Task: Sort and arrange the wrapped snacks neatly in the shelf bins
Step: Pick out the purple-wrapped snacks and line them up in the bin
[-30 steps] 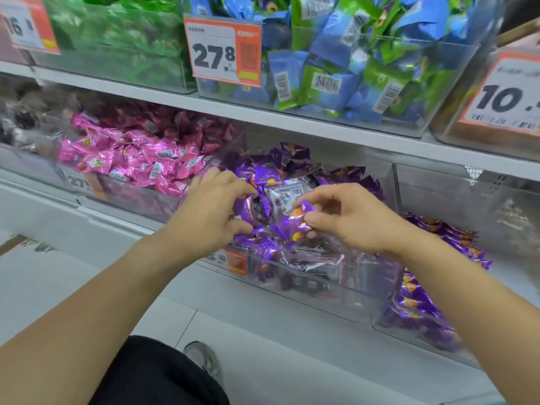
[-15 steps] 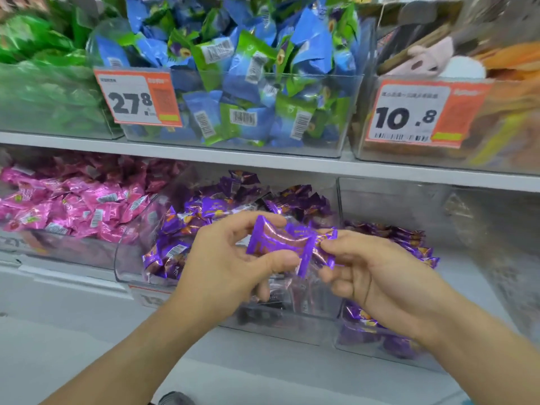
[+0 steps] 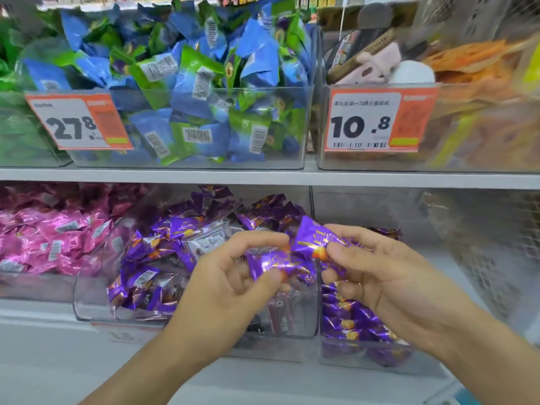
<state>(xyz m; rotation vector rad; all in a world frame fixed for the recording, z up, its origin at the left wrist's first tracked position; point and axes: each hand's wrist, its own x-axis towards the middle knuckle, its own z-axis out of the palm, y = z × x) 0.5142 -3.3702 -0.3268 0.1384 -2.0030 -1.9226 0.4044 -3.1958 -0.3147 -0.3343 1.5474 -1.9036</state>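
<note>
Purple snacks [image 3: 280, 263] sit pinched between my hands: left hand [image 3: 225, 285] grips one, right hand [image 3: 377, 270] grips another, both held just above the clear bin's [image 3: 96, 305] front right corner, lower shelf.

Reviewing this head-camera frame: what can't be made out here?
- Price tag on the purple snack bin: too blurred to read.
- Contents of the 10.8 bin, head view: motion-blurred.
- How many purple snacks the left hand and right hand hold: fingers cover them.
</note>
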